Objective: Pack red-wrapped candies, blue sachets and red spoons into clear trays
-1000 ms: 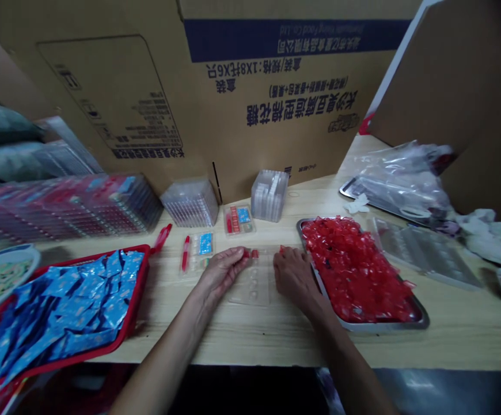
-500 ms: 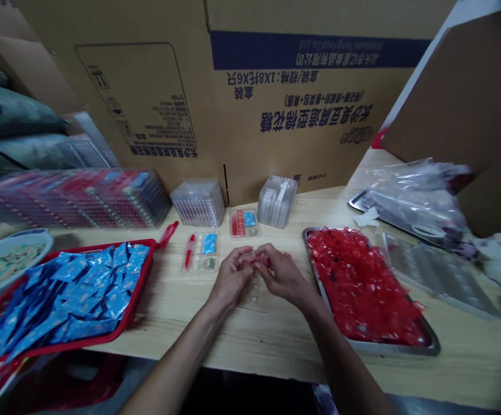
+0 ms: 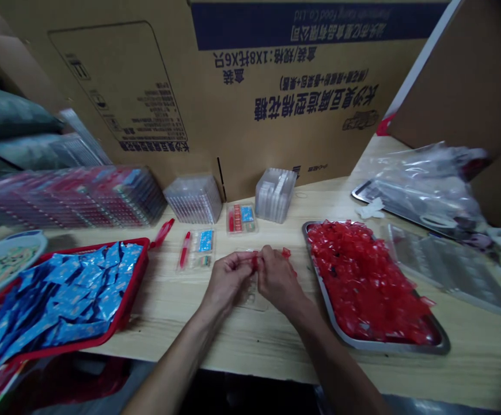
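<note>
My left hand (image 3: pixel 227 279) and my right hand (image 3: pixel 279 282) meet over the middle of the table, fingertips pinched together. Between them is a small red wrapped candy (image 3: pixel 254 262), mostly covered by the fingers. Beneath lies a clear plastic blister tray (image 3: pixel 254 301), partly hidden by both hands. More red wrapped pieces (image 3: pixel 285 253) peek out beyond my right hand; whether it holds them I cannot tell. Left of the hands, a clear tray (image 3: pixel 194 260) carries a red tube, a blue packet and a small striped piece. Behind stands a fuller tray (image 3: pixel 250 230).
A metal tray of red wrapped candies (image 3: pixel 363 282) sits at right, a red basket of blue packets (image 3: pixel 73 294) at left. Two stacks of clear trays (image 3: pixel 195 199) and filled packs (image 3: pixel 73 196) stand before a large cardboard box (image 3: pixel 233 115). Plastic bags (image 3: pixel 427 184) lie far right.
The fingertips have come closer together around the red candy, and my right hand has turned inward. Red pieces beyond it show more. The view has shifted slightly.
</note>
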### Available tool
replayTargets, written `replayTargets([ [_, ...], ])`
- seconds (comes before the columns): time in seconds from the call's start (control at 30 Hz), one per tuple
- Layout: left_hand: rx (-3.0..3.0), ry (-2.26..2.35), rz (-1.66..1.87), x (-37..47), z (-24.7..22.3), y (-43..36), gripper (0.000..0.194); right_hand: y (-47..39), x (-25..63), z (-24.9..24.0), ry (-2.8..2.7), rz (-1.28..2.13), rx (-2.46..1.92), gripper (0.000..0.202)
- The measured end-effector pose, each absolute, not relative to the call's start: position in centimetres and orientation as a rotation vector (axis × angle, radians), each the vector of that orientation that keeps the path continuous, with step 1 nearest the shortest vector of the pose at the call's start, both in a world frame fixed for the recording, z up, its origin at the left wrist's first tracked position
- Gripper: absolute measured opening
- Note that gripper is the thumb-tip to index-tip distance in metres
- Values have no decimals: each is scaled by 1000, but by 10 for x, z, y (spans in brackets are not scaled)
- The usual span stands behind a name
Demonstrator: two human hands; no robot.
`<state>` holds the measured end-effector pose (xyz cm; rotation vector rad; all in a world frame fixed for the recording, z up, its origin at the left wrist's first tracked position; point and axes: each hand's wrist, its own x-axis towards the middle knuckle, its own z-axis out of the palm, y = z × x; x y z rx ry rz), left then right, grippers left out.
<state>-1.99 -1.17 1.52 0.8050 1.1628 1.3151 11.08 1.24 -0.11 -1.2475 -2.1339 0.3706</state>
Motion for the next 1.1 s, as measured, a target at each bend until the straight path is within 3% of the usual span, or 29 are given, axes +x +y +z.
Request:
replayTargets([
  [0.2, 630, 1042, 1189, -48, 24, -5, 33, 21, 125, -1, -1867, 816, -990, 17],
  [0.37, 1105, 1381, 1324, -76, 13, 13, 18, 29, 126, -12, -1472, 1095, -1307, 24],
  [0.47, 1563, 1470, 1198, -74, 3, 21, 5, 28, 120, -22, -1585, 991, -1378, 27],
  [0.6, 2003, 1305, 1028, -60, -8, 29, 13, 27, 115, -30, -1775, 760, -1395, 32],
  [0.8, 2111, 1155, 928, -55, -13, 37, 17, 30, 114, -33, -1818, 701, -1404, 32],
  [0.87, 2119, 1140, 932, -56, -13, 36, 17, 32, 115, -30, -1703, 816, -1402, 28],
  [0.97, 2100, 1145, 972, -55, -11, 30, 17, 35, 119, -19, -1313, 1256, -1266, 21],
  [1.1, 1958, 1317, 1189, -41, 0, 17, 20, 38, 127, -5, -775, 1751, -803, 34],
])
